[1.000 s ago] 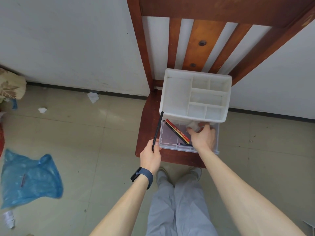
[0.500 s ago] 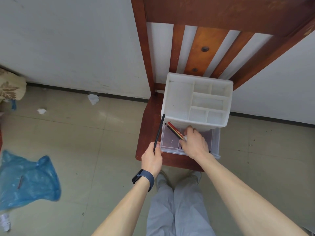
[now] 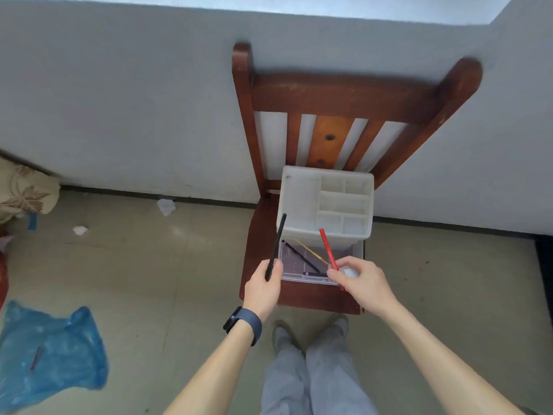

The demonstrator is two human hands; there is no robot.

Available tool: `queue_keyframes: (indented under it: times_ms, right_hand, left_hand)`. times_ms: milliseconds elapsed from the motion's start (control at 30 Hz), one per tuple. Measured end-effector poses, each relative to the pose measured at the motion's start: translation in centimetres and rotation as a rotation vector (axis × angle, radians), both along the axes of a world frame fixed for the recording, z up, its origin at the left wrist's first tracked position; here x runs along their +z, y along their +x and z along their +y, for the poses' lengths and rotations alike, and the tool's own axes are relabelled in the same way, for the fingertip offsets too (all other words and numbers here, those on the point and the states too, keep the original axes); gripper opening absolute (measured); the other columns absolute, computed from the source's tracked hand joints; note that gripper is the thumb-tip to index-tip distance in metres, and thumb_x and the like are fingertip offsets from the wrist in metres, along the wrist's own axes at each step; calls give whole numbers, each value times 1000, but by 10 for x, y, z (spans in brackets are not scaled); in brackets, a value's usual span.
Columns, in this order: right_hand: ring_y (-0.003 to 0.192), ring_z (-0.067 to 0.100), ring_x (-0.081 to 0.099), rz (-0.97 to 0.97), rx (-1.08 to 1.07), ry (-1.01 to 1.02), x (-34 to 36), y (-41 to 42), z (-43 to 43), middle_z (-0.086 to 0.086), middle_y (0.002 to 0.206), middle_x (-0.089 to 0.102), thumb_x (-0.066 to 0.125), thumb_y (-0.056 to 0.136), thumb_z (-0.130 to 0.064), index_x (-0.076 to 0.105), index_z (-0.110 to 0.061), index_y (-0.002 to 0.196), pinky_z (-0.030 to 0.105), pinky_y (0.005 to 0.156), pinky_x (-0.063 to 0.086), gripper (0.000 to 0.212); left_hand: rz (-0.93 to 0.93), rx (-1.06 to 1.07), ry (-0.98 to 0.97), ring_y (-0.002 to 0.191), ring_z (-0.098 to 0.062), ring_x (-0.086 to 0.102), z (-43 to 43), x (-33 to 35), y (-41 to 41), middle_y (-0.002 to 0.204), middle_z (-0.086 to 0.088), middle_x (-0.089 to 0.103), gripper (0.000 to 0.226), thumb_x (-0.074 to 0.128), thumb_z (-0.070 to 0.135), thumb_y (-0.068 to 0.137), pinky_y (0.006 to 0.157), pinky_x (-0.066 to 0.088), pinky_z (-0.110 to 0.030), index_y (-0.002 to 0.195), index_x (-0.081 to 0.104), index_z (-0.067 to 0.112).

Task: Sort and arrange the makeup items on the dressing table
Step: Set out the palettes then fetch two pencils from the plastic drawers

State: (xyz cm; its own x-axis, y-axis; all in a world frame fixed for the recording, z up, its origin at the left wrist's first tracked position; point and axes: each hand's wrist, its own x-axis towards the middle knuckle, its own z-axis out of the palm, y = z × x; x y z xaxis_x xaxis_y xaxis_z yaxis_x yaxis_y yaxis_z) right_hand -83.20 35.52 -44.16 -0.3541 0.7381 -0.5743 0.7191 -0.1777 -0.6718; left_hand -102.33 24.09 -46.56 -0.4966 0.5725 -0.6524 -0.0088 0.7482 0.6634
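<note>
Holding two sticks over the open drawer (image 3: 317, 262) of the white organizer (image 3: 326, 202), which sits on the wooden chair (image 3: 260, 235). My left hand (image 3: 264, 290) is closed round the low end of a long black pencil (image 3: 276, 245), tip angled up toward the organizer's left edge. My right hand (image 3: 363, 281) is pinched on a red pencil (image 3: 328, 249), with a small white item I can't identify tucked against the fingers. Another black pencil (image 3: 300, 256) and a thin yellow stick (image 3: 311, 251) lie loose in the drawer. The top compartments look empty.

Step, I'd say: sorting pencils out of the drawer into the top. To do it well, drop the red one upright into a small compartment, keep grip low, avoid nudging the organizer off the seat, then place the black one.
</note>
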Motion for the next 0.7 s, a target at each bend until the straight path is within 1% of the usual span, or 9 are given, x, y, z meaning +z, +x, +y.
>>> queue_keyframes:
  times_ms: [67,100,167,267,433,500,567,633,700]
  right_hand:
    - [59,3,58,96,-68,-74,30,10,-12,-10,63,67,74,87,-42,74,-38,82,18,63,45,7]
    - [57,5,56,136,-99,-89,43,16,-18,-6,62,65,73,88,-43,75,-36,83,16,61,45,9]
    - [59,8,55,185,-171,-88,67,28,-29,1,65,63,71,91,-41,76,-30,85,13,60,45,14]
    - [58,10,53,207,-246,-71,99,51,-42,-4,64,60,69,94,-38,75,-24,86,19,60,45,17]
    - [52,1,48,229,-342,-3,150,111,-60,-18,55,53,65,97,-39,74,-28,81,12,55,39,21]
    - [55,5,46,255,-395,16,168,138,-69,-15,56,48,65,97,-37,75,-23,82,15,57,41,22]
    - [59,10,47,263,-448,39,185,165,-82,-6,61,48,65,96,-36,73,-16,82,22,62,45,26]
    - [58,14,45,278,-526,75,199,195,-97,-2,60,47,66,97,-32,67,-7,80,28,62,42,30]
    - [55,16,42,285,-616,125,211,228,-115,-3,56,44,66,97,-30,58,-9,71,29,58,35,34]
  left_hand:
    - [-47,-33,72,67,-3,54,6,25,7,68,17,54,21,38,48,103,71,44,-27,98,58,50]
    - [-84,-53,112,59,-6,50,9,38,12,65,12,53,24,36,44,105,65,42,-29,106,60,43]
    - [-210,-68,162,51,-6,47,19,63,25,70,5,57,27,37,34,107,55,40,-23,114,61,25]
    - [-420,-100,173,64,-8,57,32,103,51,90,0,67,21,43,18,107,60,47,-21,113,62,11]
    - [-604,-253,248,76,-20,57,58,161,102,92,-10,67,17,61,2,96,72,53,-29,111,68,1]
    - [-623,-347,244,75,-21,57,69,179,130,87,-10,64,16,66,3,93,68,54,-29,109,70,2]
    - [-630,-470,234,71,-22,55,79,193,163,80,-8,59,16,70,9,91,64,46,-31,106,74,4]
    - [-663,-603,229,70,-22,50,85,206,204,78,-8,51,19,74,17,88,72,37,-36,104,76,6]
    - [-760,-726,227,70,-20,48,83,216,251,76,-8,48,19,76,23,86,75,42,-31,96,77,7]
